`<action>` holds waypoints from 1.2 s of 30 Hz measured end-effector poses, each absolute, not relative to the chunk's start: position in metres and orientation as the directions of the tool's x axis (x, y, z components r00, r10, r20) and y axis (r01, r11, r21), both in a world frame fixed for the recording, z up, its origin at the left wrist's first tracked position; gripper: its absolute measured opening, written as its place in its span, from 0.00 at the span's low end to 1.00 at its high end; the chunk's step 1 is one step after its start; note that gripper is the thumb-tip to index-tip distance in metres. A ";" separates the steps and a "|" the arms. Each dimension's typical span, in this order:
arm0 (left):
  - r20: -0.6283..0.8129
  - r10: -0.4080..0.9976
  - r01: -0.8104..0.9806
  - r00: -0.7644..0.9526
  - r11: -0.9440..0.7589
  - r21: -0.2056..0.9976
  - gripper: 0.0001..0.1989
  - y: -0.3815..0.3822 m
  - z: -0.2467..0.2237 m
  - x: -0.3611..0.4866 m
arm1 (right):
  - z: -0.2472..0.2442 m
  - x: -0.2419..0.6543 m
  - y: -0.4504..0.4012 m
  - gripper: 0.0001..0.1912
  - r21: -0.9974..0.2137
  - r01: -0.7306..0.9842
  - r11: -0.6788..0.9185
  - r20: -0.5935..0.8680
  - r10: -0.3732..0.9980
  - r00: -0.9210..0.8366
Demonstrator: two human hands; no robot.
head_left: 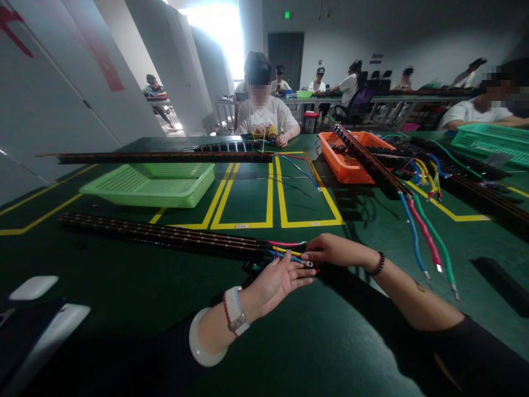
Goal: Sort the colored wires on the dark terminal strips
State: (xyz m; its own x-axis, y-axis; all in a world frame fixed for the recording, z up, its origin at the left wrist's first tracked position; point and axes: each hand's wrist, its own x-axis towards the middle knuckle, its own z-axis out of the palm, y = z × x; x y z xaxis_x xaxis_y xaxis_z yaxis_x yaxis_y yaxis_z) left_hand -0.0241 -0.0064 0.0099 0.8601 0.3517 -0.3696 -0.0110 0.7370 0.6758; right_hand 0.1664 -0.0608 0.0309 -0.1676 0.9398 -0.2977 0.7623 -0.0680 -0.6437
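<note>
A long dark bar assembly with copper-coloured strips (177,234) lies on the green table, with a red wire (285,243), a yellow wire (291,251) and a blue wire (295,258) coming from its right end. Palm up, my left hand (279,284) is under these wires with fingers stretched apart and the thumb resting against the blue wire. A metal ring lug (308,264) tips the blue wire above my left fingers. My right hand (336,251) comes in from the right, fingertips pinched at the yellow wire's end, which they cover.
Behind lies another long bar (165,158), above a light green basket (194,193). An orange basket (351,175) stands right of centre with a bar (367,157) leaning over it, its thick cables (421,237) reaching toward me. Across the table sits a person (268,113).
</note>
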 end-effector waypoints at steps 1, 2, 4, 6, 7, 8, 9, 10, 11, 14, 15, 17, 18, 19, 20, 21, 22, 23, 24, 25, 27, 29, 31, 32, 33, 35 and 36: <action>-0.372 0.358 -0.011 0.856 0.734 0.679 0.15 -0.007 0.011 -0.024 | 0.029 0.167 -0.060 0.22 -0.648 0.759 -0.066 -0.288 0.944 -0.163; -0.378 0.368 -0.014 0.850 0.731 0.682 0.15 -0.007 0.013 -0.024 | 0.028 0.167 -0.060 0.22 -0.647 0.760 -0.063 -0.280 0.947 -0.160; -0.390 0.389 -0.018 0.834 0.727 0.686 0.14 -0.008 0.015 -0.024 | 0.026 0.168 -0.059 0.22 -0.637 0.769 -0.060 -0.264 0.953 -0.145; -0.399 0.399 -0.019 0.826 0.726 0.688 0.13 -0.009 0.017 -0.024 | 0.025 0.169 -0.059 0.21 -0.641 0.764 -0.068 -0.255 0.959 -0.128; -0.397 0.398 -0.020 0.827 0.726 0.687 0.14 -0.009 0.016 -0.025 | 0.024 0.169 -0.059 0.20 -0.647 0.759 -0.075 -0.252 0.960 -0.120; -0.393 0.397 -0.021 0.829 0.725 0.688 0.14 -0.010 0.016 -0.025 | 0.024 0.169 -0.058 0.20 -0.653 0.753 -0.082 -0.249 0.962 -0.111; -0.387 0.399 -0.025 0.831 0.722 0.692 0.15 -0.010 0.015 -0.025 | 0.024 0.170 -0.058 0.21 -0.655 0.751 -0.088 -0.245 0.964 -0.101; -0.378 0.405 -0.032 0.832 0.715 0.698 0.15 -0.010 0.014 -0.026 | 0.024 0.170 -0.058 0.21 -0.649 0.755 -0.092 -0.240 0.967 -0.088; -0.367 0.412 -0.039 0.834 0.708 0.706 0.15 -0.009 0.013 -0.026 | 0.024 0.171 -0.057 0.22 -0.637 0.765 -0.095 -0.233 0.970 -0.073; -0.343 0.409 -0.043 0.846 0.694 0.719 0.15 -0.009 0.010 -0.026 | 0.022 0.171 -0.056 0.22 -0.612 0.783 -0.109 -0.202 0.979 -0.022; -0.342 0.399 -0.039 0.851 0.697 0.716 0.15 -0.008 0.009 -0.026 | 0.021 0.170 -0.056 0.21 -0.601 0.792 -0.110 -0.178 0.984 0.001; -0.344 0.388 -0.034 0.855 0.704 0.709 0.16 -0.008 0.009 -0.026 | 0.019 0.169 -0.055 0.20 -0.553 0.826 -0.108 -0.098 0.993 0.064; -0.347 0.384 -0.032 0.855 0.709 0.705 0.16 -0.007 0.009 -0.025 | 0.017 0.168 -0.054 0.19 -0.518 0.849 -0.106 -0.046 0.994 0.097; -0.350 0.381 -0.031 0.856 0.713 0.701 0.16 -0.007 0.010 -0.025 | 0.016 0.168 -0.054 0.18 -0.482 0.870 -0.106 0.008 0.992 0.126; -0.353 0.380 -0.031 0.855 0.716 0.697 0.15 -0.007 0.010 -0.025 | 0.015 0.167 -0.053 0.17 -0.449 0.887 -0.108 0.056 0.987 0.148; -0.355 0.382 -0.033 0.853 0.718 0.695 0.14 -0.007 0.011 -0.024 | 0.014 0.167 -0.053 0.16 -0.422 0.900 -0.109 0.095 0.982 0.164; -0.358 0.385 -0.032 0.851 0.718 0.696 0.13 -0.007 0.011 -0.024 | 0.014 0.166 -0.053 0.16 -0.402 0.909 -0.110 0.124 0.977 0.173; -0.363 0.387 -0.029 0.848 0.717 0.696 0.13 -0.008 0.012 -0.024 | 0.015 0.166 -0.053 0.16 -0.386 0.915 -0.113 0.140 0.974 0.179; -0.370 0.388 -0.023 0.844 0.716 0.698 0.14 -0.008 0.012 -0.024 | 0.016 0.166 -0.053 0.16 -0.375 0.920 -0.118 0.137 0.974 0.181; -0.376 0.389 -0.019 0.841 0.716 0.698 0.14 -0.008 0.012 -0.024 | 0.017 0.165 -0.054 0.17 -0.370 0.921 -0.124 0.118 0.977 0.179; -0.379 0.386 -0.017 0.841 0.720 0.694 0.16 -0.007 0.011 -0.025 | 0.019 0.164 -0.056 0.19 -0.379 0.916 -0.134 0.049 0.985 0.164; -0.373 0.381 -0.024 0.846 0.726 0.687 0.15 -0.007 0.009 -0.025 | 0.022 0.163 -0.057 0.20 -0.406 0.904 -0.136 -0.028 0.990 0.136; -0.368 0.379 -0.027 0.849 0.728 0.685 0.13 -0.007 0.009 -0.026 | 0.024 0.162 -0.058 0.20 -0.435 0.891 -0.129 -0.092 0.991 0.099; -0.370 0.377 -0.023 0.849 0.727 0.687 0.13 -0.007 0.009 -0.026 | 0.025 0.161 -0.059 0.20 -0.437 0.890 -0.128 -0.118 0.989 0.085; -0.371 0.381 -0.023 0.847 0.724 0.689 0.13 -0.007 0.010 -0.025 | 0.026 0.161 -0.059 0.21 -0.424 0.896 -0.132 -0.136 0.987 0.082; -0.371 0.387 -0.024 0.844 0.719 0.695 0.14 -0.008 0.011 -0.025 | 0.031 0.160 -0.061 0.25 -0.350 0.920 -0.176 -0.134 0.982 0.136; -0.371 0.387 -0.024 0.844 0.719 0.695 0.14 -0.008 0.011 -0.025 | 0.034 0.160 -0.062 0.27 -0.301 0.930 -0.211 -0.114 0.976 0.184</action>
State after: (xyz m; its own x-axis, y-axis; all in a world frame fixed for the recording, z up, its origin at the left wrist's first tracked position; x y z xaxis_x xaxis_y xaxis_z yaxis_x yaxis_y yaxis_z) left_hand -0.0246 -0.0077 0.0110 0.8439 0.3871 -0.3713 -0.0240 0.7188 0.6948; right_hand 0.1596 -0.0621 0.0337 0.1845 0.9762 -0.1143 0.9301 -0.2110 -0.3006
